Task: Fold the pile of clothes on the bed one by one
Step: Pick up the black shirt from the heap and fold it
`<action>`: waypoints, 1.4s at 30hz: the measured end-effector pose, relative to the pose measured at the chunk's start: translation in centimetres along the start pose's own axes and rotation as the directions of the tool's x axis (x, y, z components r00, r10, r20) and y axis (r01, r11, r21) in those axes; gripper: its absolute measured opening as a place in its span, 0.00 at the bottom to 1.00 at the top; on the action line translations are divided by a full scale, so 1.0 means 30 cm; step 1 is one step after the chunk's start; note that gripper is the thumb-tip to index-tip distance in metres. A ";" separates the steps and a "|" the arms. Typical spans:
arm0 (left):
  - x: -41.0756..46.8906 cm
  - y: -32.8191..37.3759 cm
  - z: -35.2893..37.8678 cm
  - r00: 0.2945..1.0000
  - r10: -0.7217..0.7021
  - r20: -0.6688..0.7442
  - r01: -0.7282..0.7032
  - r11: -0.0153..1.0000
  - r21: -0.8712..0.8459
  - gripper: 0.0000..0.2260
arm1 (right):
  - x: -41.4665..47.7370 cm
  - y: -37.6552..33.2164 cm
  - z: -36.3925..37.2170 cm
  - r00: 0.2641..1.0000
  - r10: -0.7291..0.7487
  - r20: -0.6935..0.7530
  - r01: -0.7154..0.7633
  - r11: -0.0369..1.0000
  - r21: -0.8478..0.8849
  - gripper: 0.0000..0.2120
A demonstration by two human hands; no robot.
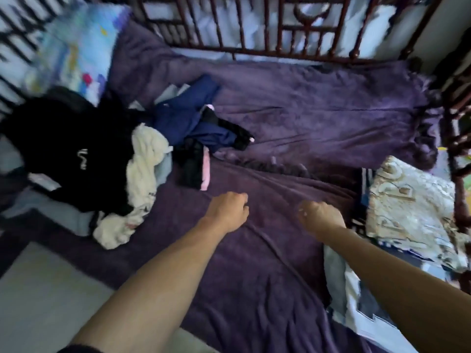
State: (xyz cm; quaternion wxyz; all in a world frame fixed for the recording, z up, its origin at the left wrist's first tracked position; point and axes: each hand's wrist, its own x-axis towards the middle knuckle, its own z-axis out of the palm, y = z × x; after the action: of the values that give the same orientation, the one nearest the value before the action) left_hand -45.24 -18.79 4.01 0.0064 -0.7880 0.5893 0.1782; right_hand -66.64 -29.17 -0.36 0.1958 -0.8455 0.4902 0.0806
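Both forearms reach up from the bottom edge over the purple blanket [318, 110]. The left hand [226, 212] is fisted, holding nothing I can see; the right hand [319, 216] is blurred, its grip unclear. The clothes pile [142, 159] lies at middle left.

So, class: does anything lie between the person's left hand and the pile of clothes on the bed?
Nothing visible does. Only a stretch of purple blanket separates the left hand from the pile of clothes. Its nearest pieces are the black-and-pink garment and the cream garment, to the hand's left.
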 end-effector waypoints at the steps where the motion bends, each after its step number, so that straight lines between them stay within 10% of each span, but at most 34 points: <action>1: -0.054 -0.086 -0.043 0.998 -0.044 -0.035 0.044 0.999 0.001 0.10 | 0.010 -0.096 -0.008 0.999 -0.049 0.009 0.049 0.999 -0.004 0.11; 20: -1.204 -1.358 -0.532 0.748 -0.593 -0.298 0.576 0.803 -0.153 0.11 | -0.132 -1.800 -0.105 0.756 -0.653 -0.034 0.643 0.752 -0.145 0.15; 42: -1.294 -2.280 -0.710 0.657 -0.742 -0.138 0.712 0.670 -0.211 0.14 | 0.299 -2.864 0.186 0.668 -0.706 0.236 0.742 0.654 -0.146 0.16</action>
State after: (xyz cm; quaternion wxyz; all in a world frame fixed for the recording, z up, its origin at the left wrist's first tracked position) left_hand 14.85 33.37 21.47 -0.0401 -0.9705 0.2074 0.1161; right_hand 12.15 4.00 13.27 0.1505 -0.9781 0.0813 0.1182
